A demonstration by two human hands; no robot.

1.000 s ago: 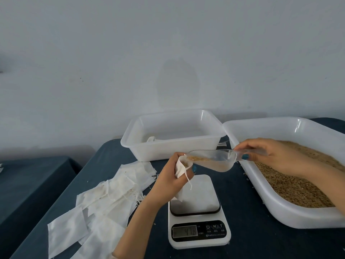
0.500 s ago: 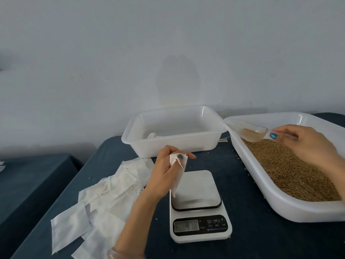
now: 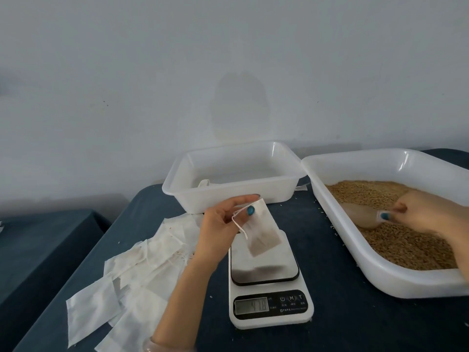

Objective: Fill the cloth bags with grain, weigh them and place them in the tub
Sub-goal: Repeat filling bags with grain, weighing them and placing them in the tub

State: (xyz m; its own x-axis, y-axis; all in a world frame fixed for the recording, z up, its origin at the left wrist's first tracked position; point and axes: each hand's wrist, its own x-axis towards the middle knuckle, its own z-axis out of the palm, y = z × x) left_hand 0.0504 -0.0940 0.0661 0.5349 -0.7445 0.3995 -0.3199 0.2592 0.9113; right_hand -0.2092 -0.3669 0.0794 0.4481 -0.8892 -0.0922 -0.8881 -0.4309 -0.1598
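My left hand [image 3: 219, 224] pinches a small white cloth bag [image 3: 262, 232] by its mouth, and the bag hangs above the white digital scale [image 3: 269, 293]. The bag looks darker at its bottom, with some grain inside. My right hand [image 3: 426, 212] grips a clear plastic scoop [image 3: 360, 214], which lies on the grain [image 3: 396, 240] inside the big white tub [image 3: 337, 207] on the right. A second white tub [image 3: 236, 174] stands at the back, with one bag [image 3: 204, 183] showing at its near wall.
A heap of flat empty cloth bags [image 3: 129, 283] lies on the dark blue table [image 3: 342, 316] to the left of the scale. Loose grains dot the cloth beside the grain tub. A lower dark surface [image 3: 38, 245] sits further left.
My right hand has carried the scoop from the bag's mouth over to the grain tub and down onto the grain. My left hand has let the bag hang open-side up over the scale.
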